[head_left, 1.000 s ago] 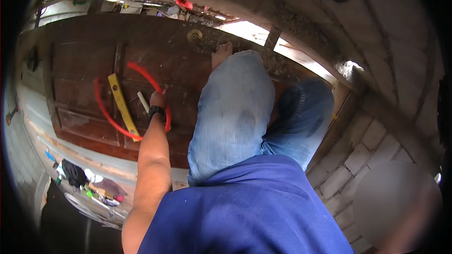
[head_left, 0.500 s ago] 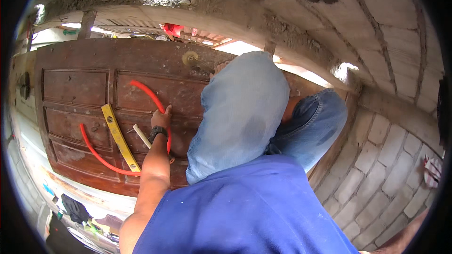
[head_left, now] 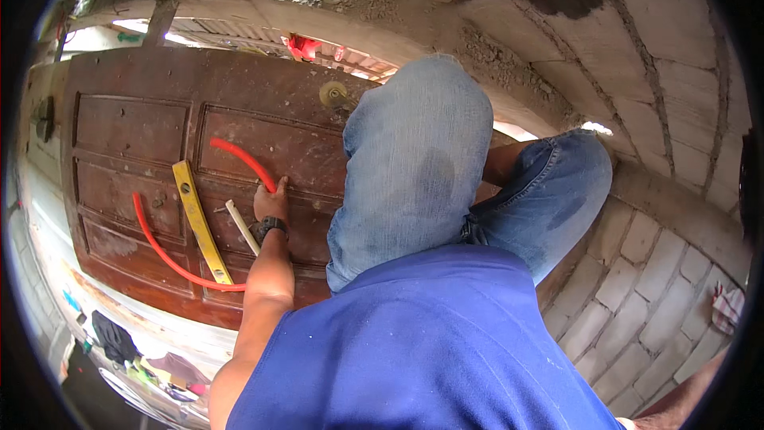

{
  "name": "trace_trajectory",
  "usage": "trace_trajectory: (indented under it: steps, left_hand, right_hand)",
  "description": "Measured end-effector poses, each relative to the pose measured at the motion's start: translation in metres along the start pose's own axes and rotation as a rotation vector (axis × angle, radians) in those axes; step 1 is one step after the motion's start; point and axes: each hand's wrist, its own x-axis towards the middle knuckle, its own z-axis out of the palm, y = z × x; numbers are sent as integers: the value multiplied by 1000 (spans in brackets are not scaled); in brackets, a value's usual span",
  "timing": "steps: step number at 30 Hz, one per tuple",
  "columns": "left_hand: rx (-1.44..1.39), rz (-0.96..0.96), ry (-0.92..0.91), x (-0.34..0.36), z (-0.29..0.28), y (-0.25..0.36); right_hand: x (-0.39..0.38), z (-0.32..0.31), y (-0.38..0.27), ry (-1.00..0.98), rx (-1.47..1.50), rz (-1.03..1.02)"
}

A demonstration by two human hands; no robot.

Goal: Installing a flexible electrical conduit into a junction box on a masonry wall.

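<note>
Red tubing point(head_left: 240, 156) curved left of our left fingers point(head_left: 263, 193), pinched between them: that grip was made; the yellow level point(head_left: 200, 224) and white stick point(head_left: 242, 225) beside them lay unheld; our right fingers were hidden.

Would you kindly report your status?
Left hand at red tube, grip unclear; right hand out of view. Tube curved over brown door. Yellow level close by.

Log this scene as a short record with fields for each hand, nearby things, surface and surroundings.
Left hand: on a curved red tube; tightness of grip unclear
Right hand: out of view
Nearby things: yellow spirit level and pale stick, both left of that hand
Surface: brown panelled door
Surroundings: grey block wall at right
</note>
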Motion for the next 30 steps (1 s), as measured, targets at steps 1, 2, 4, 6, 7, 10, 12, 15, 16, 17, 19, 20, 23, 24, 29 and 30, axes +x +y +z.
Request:
trace_trajectory:
  steps: [1, 2, 4, 6, 7, 10, 12, 15, 16, 17, 19, 20, 23, 24, 29, 30]
  left_hand:
    - [-12, -11, -1, 0, 3, -2]
    - [-4, 33, 21, 1, 3, -7]
    - [-11, 62, 45, 4, 2, -16]
    - [-30, 62, 62, 6, 0, -19]
    - [-62, 31, 18, 1, -9, -9]
    - [-39, -8, -11, -2, -17, 0]
    - [-50, -23, -23, 3, -14, -2]
    - [-32, -14, -15, -1, -12, 2]
    - [-21, -3, 8, -3, -11, 3]
    - [-76, 31, 28, 0, -5, -9]
    - [-65, 30, 9, -1, -1, 0]
    - [-55, -8, -6, -3, -2, -3]
    - [-36, -16, 24, -1, 2, -6]
    - [-30, -32, 23, -1, 0, -2]
    - [-55, 5, 124, 3, 5, -3]
    - [-62, -21, 134, 1, 4, -2]
  right_hand:
    - [0, 3, 2, -20, -9, -4]
    - [0, 5, 2, -42, -15, -7]
    - [2, 8, 1, -87, -29, -18]
    - [8, 9, 1, -128, -45, -40]
    - [11, 6, 2, -147, -57, -49]
    - [25, 8, 6, -179, -77, -77]
    - [34, 11, 13, -180, -85, -84]
    - [35, 10, 29, -159, -111, -53]
    - [33, 9, 35, -148, -124, -33]
    - [35, 12, 40, -138, -129, -17]
    - [28, 6, 61, -118, -169, 26]
    - [20, 6, 66, -123, -182, 53]
    - [1, 13, 78, -150, -210, 117]
    - [-1, 19, 80, -159, -213, 131]
    - [-10, 57, 79, -269, -210, 153]
    - [-13, 63, 77, -292, -209, 158]
